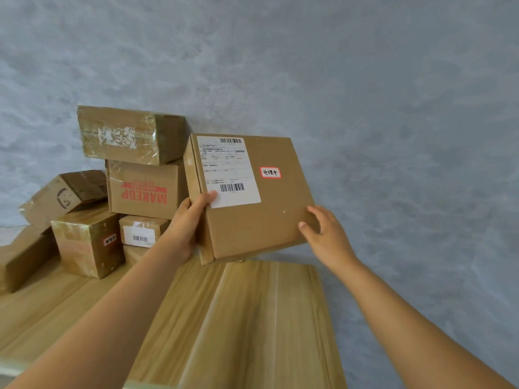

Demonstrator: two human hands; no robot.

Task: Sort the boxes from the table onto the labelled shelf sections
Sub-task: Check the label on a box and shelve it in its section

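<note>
While my left hand [187, 223] grips the near left edge of the flat brown cardboard box [250, 197], thumb laid over the corner of its white shipping label [229, 171], I hold the box tilted up above the pale wooden worktop [244, 318], clear of its surface. My right hand [323, 234] is at the box's lower right corner; the thumb lies on the top face and the fingers curl past the edge, so I take it to be grasping there, though the fingertips are hidden behind the cardboard. A small red-bordered white sticker [270, 172] sits on the box's face, with handwritten characters I cannot read. The print on the shipping label is too small to make out beyond two barcodes.

To the left, a pile of brown cardboard boxes stands on the worktop against the grey mottled wall [365, 94]. A tape-wrapped box [123, 134] tops the pile, resting on a box printed MAKEUP in red, upside down [143, 189]. My left forearm hides part of the small labelled box [140, 230] below it. A squat box with a small sticker [88, 245] stands beside it, and a tilted box [63, 196] leans behind. Another box [22, 259] is cut off by the left edge.
</note>
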